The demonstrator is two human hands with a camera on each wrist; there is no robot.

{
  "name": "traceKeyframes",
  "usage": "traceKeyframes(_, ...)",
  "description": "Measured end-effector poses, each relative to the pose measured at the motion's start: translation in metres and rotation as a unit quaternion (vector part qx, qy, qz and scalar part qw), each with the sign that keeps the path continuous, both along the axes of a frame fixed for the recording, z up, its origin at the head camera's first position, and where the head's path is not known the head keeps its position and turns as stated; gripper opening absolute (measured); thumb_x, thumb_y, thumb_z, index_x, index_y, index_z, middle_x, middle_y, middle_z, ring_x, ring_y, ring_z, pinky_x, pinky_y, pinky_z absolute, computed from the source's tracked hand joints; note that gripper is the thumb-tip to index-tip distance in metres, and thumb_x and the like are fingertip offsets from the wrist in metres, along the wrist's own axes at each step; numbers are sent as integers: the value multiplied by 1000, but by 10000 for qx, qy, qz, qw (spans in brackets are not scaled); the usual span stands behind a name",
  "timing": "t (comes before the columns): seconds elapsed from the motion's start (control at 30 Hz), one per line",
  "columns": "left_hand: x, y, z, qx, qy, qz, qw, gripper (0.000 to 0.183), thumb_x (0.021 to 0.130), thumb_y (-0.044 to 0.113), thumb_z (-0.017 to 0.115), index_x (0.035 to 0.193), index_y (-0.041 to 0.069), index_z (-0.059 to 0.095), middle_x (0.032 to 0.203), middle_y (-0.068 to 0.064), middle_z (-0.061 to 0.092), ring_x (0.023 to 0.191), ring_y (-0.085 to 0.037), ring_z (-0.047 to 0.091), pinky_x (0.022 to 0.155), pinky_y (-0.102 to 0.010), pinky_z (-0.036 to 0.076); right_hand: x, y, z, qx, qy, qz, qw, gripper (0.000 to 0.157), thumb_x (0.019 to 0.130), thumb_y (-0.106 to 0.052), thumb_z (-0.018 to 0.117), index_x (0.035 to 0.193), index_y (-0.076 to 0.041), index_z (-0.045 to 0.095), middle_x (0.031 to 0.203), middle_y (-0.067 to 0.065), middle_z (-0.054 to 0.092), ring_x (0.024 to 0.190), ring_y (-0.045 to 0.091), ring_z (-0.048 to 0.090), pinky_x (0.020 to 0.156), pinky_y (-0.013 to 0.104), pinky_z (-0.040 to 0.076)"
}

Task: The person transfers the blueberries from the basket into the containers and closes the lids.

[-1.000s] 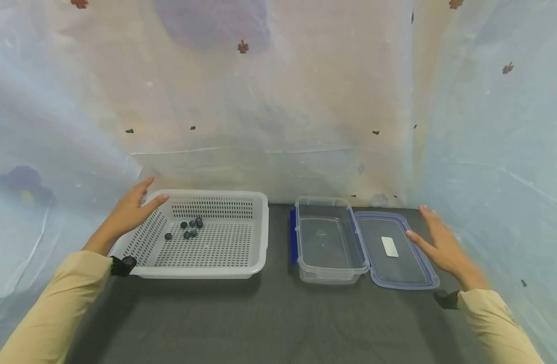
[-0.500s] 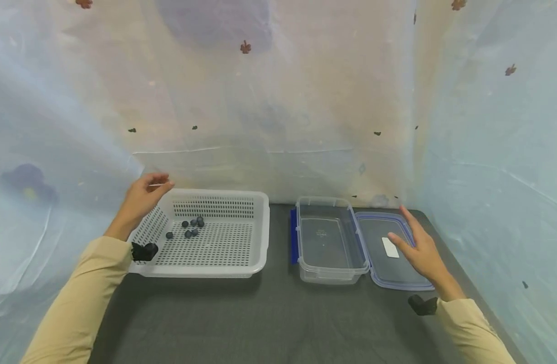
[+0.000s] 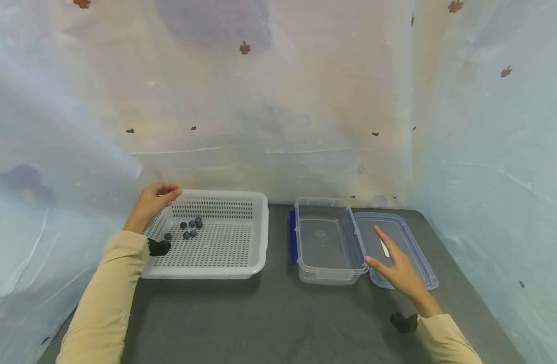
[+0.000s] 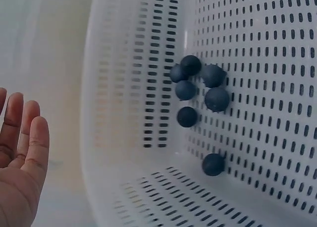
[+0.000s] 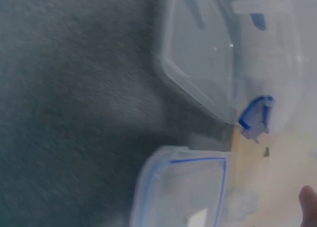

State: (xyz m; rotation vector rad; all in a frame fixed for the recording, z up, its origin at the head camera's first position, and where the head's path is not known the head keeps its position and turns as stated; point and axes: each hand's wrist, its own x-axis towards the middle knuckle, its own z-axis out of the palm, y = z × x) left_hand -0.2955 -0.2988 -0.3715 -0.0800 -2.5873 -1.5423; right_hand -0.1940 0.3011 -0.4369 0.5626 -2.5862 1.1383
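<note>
Nearest you, your beige left sleeve (image 3: 98, 298) and beige right sleeve (image 3: 446, 338) reach in over a dark grey cloth-covered table (image 3: 269, 318). A small black device (image 3: 403, 322) sits at your right wrist, and another black device (image 3: 160, 247) at your left.

Your right hand (image 3: 398, 270) holds nothing; its thumb and fingers stand apart, in front of the clear, rectangular, blue-edged plastic lid (image 3: 417, 247) as the head view shows it. Your fingers partly cover the white rectangular label (image 3: 385, 248) on that lid. To the lid's left, just beside it, stands the clear, rectangular plastic box (image 3: 330, 277), upright, with a bright blue flap (image 3: 293, 237) along its left side. Your thumb tip comes near the box's near right corner; you cannot tell from here whether they touch.

Well to the left of the box is the white, rectangular, slotted plastic basket (image 3: 223, 247), also upright. Seven small, round, dark blue berries (image 3: 193, 233) lie in it, towards its left: six grouped loosely, one apart from them nearer the left wall.

Your left hand (image 3: 153, 203) is at the basket's far left corner, higher than the berries, gripping nothing, its fingers gently bent and the thumb beneath them. Your left wrist view shows its fingers side by side, beyond the basket's rim.

Farthest off hangs a pale, patterned plastic curtain (image 3: 305, 101) with brown leaf shapes (image 3: 245, 48).
</note>
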Motion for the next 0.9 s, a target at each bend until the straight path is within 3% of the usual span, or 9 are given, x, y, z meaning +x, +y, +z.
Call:
traceKeyframes(0.17, -3, -3, -15, 194, -232, -2, 9995, 52, 100, 29, 56, 133, -10, 45, 130, -26, 47, 114, -32, 48, 100, -48, 40, 0, -6, -11, -111, -81, 118, 9998, 80, 87, -14, 72, 154, -15, 28, 153, 20, 29, 137, 48, 23, 98, 71, 24)
traceKeyframes(0.37, -7, -5, -33, 330, -582, -96, 9977, 50, 101, 23, 54, 134, -12, 42, 134, -29, 44, 119, -38, 45, 101, -47, 38, -2, -12, -21, -291, -366, 266, 9986, 83, 87, -12, 72, 154, -13, 24, 156, 20, 22, 140, 46, 17, 100, 71, 22)
traceKeyframes(0.6, -12, -6, -46, 290, -547, -106, 9980, 48, 100, 19, 57, 133, -13, 43, 133, -32, 45, 122, -41, 44, 102, -51, 38, -7, -17, -31, -248, -490, 198, 9983, 84, 87, -16, 72, 155, -12, 23, 156, 23, 18, 140, 47, 15, 99, 72, 22)
traceKeyframes(0.73, -14, -5, -53, 220, -866, -229, 9957, 49, 98, 16, 60, 134, -13, 43, 130, -30, 46, 122, -43, 43, 102, -53, 36, -8, -19, -35, -259, -533, 140, 9981, 84, 87, -17, 72, 154, -8, 23, 156, 25, 18, 140, 48, 14, 100, 72, 20)
traceKeyframes(0.9, -14, -4, -60, -143, -1315, -55, 9912, 48, 94, 11, 65, 131, -13, 47, 124, -28, 51, 116, -41, 47, 100, -54, 38, -12, -22, -38, -248, -491, 155, 9984, 83, 87, -19, 72, 153, -5, 24, 156, 24, 18, 140, 48, 14, 101, 72, 16)
